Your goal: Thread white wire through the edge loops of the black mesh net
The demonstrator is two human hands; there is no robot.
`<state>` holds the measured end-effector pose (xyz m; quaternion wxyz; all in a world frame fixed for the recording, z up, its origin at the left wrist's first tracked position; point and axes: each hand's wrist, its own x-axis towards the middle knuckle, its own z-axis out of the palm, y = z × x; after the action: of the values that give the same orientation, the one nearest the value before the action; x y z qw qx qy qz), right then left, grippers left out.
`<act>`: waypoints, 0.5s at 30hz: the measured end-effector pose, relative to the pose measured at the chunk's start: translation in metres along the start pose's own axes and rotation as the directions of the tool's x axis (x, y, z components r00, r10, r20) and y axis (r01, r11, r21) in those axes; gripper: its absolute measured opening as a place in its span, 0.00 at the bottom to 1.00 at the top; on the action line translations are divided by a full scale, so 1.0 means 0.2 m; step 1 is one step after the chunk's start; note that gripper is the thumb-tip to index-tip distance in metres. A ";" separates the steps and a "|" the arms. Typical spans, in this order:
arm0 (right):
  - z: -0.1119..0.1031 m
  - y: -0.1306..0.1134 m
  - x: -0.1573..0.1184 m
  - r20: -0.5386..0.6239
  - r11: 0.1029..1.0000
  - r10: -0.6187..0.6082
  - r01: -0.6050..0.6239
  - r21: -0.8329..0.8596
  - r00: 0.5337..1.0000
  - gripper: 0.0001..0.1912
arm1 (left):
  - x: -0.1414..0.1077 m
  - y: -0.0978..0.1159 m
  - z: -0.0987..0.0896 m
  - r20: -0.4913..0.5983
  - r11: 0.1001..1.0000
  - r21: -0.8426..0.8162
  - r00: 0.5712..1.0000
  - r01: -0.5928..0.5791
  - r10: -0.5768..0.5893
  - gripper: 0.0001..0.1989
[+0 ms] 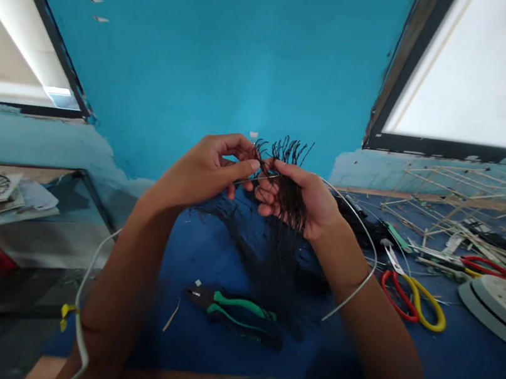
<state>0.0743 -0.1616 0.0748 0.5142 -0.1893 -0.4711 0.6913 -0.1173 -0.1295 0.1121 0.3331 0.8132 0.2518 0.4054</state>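
Above the blue table, my right hand [315, 199] is closed around a bunch of black fibres [292, 205]. Short tips of the bunch stick up over the thumb, and longer strands hang below the palm. My left hand [209, 167] meets it from the left, thumb and fingers pinched on black strands at the bunch's edge. A thin pale wire [371, 251] curves from behind my right hand across the right forearm. More dark fibres [267, 249] lie blurred on the table underneath. Green-and-black pliers [234, 313] rest nearer my body, touched by neither hand.
Right of my forearm lie red-and-yellow scissors [412, 296], a white spool [501, 309] and a thin stick framework [471, 190]. A white cord [86, 278] runs beside my left arm. At left, a shelf [54, 213] holds papers and dark wiry material. A blue wall [235, 54] stands behind.
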 end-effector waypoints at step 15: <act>0.01 -0.22 -0.14 -0.129 0.945 -0.327 0.319 -0.076 0.936 0.06 | 0.09 -0.22 -0.13 0.153 0.969 -0.164 0.965 -0.186 0.211 0.35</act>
<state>0.1077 -0.1872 0.1073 0.6470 -0.1711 -0.4772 0.5695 -0.1363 -0.0800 0.0997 0.3703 0.8388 0.1088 0.3839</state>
